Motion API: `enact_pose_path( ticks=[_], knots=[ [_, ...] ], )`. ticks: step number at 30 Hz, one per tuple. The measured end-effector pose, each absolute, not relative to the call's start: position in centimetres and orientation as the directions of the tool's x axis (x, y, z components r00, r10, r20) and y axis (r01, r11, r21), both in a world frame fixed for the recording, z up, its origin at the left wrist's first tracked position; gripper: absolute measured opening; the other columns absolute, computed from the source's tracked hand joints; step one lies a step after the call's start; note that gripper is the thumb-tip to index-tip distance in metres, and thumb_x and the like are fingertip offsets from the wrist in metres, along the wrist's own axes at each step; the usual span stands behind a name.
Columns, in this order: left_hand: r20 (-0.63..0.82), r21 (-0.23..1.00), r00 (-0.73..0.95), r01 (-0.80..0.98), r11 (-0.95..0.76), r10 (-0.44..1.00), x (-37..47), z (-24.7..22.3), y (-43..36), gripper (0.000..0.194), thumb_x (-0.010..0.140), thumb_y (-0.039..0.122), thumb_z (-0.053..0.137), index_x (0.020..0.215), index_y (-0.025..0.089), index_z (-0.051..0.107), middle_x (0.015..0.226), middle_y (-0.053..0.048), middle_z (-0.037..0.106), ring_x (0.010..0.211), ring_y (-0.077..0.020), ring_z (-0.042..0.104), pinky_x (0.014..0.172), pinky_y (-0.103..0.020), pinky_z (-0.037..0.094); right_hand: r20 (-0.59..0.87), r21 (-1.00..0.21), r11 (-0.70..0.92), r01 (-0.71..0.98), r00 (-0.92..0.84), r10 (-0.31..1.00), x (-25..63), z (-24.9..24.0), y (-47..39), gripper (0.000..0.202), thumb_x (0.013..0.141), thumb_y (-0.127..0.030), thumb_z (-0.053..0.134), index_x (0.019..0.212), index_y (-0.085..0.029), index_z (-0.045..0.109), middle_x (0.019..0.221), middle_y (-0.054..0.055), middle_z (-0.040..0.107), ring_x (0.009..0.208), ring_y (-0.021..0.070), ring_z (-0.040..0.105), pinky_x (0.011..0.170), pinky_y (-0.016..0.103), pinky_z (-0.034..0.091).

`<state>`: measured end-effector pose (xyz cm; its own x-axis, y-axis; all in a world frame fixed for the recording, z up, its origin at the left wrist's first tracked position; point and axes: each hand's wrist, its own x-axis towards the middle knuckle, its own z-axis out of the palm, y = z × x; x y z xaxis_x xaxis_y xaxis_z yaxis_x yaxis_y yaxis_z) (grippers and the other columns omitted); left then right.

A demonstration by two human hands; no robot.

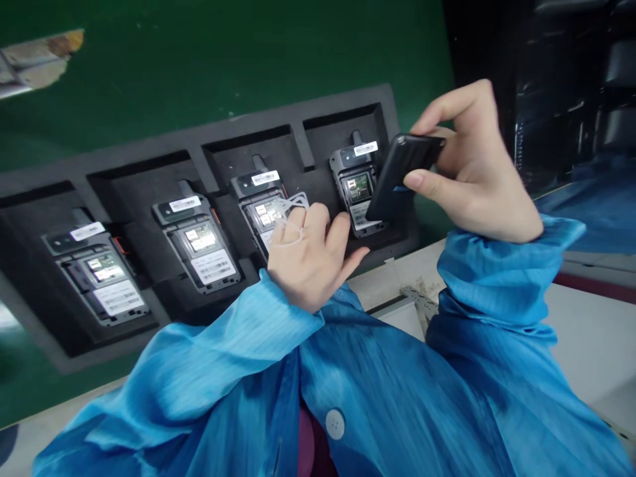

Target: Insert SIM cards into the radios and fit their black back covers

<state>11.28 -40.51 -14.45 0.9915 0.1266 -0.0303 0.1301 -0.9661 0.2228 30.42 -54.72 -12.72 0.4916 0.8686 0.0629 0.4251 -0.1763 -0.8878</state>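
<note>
The right hand (472,172) has its grip closed on a black cover (400,175) above the fourth phone (358,189); the left hand (311,255), grip loosely curled and holding nothing, rests on the third phone (263,209) in the foam tray (149,165).

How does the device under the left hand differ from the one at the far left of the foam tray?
The third device is partly covered by the left hand and a thin pale piece lies on it; the far-left device lies untouched and fully visible. Both sit back-open with white labels in the tray.
</note>
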Motion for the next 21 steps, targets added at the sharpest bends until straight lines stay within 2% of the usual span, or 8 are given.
enact_pose_path(
  ticks=[3,8,12,17,21],
  knots=[
    [-0.040,0.228,0.985,0.173,-0.958,0.168,11.0,-14.9,-40.9,0.042,0.091,0.052,0.051,0.104,0.014,0.064,0.098,-0.014,0.055,0.092,-0.0310,0.052,0.076,-0.043,0.040,-0.015,-0.901,-0.198,0.386,0.429,0.903,29.8,-13.6,-53.4,0.034,0.082,-0.036,0.068,0.110,-0.030,0.049,0.114,0.004,0.047,0.097,0.0198,0.054,0.094,0.040,0.053],
    [-0.072,0.238,0.977,0.213,-0.948,0.201,11.9,-15.4,-41.2,0.039,0.086,0.052,0.061,0.097,0.014,0.060,0.100,-0.014,0.055,0.094,-0.0323,0.053,0.074,-0.041,0.041,-0.039,-0.909,-0.190,0.371,0.378,0.925,29.1,-14.4,-52.5,0.035,0.078,-0.020,0.065,0.107,-0.029,0.049,0.112,0.002,0.048,0.097,0.0186,0.054,0.093,0.038,0.053],
    [-0.113,0.271,0.971,0.234,-0.934,0.211,12.2,-15.4,-41.2,0.036,0.087,0.048,0.061,0.098,0.014,0.058,0.103,-0.014,0.055,0.099,-0.0336,0.054,0.075,-0.041,0.041,-0.038,-0.897,-0.194,0.397,0.369,0.929,29.2,-14.4,-52.4,0.034,0.079,-0.023,0.065,0.108,-0.030,0.049,0.111,0.002,0.048,0.100,0.0201,0.053,0.092,0.038,0.052],
    [-0.068,0.258,0.975,0.224,-0.940,0.214,12.2,-15.5,-41.2,0.035,0.087,0.049,0.061,0.097,0.015,0.060,0.102,-0.013,0.057,0.099,-0.0324,0.055,0.076,-0.043,0.043,-0.009,-0.859,-0.188,0.477,0.352,0.936,29.7,-15.0,-52.7,0.036,0.079,-0.024,0.066,0.111,-0.031,0.051,0.113,0.003,0.050,0.106,0.0223,0.053,0.097,0.040,0.049],
    [-0.064,0.272,0.973,0.233,-0.934,0.224,12.2,-15.5,-41.3,0.033,0.087,0.047,0.061,0.096,0.015,0.060,0.103,-0.013,0.057,0.101,-0.0327,0.055,0.078,-0.044,0.045,-0.018,-0.810,-0.250,0.530,0.405,0.914,29.8,-15.5,-53.1,0.037,0.082,-0.040,0.065,0.115,-0.033,0.052,0.118,0.003,0.052,0.113,0.0266,0.051,0.106,0.050,0.044]
  ],
)
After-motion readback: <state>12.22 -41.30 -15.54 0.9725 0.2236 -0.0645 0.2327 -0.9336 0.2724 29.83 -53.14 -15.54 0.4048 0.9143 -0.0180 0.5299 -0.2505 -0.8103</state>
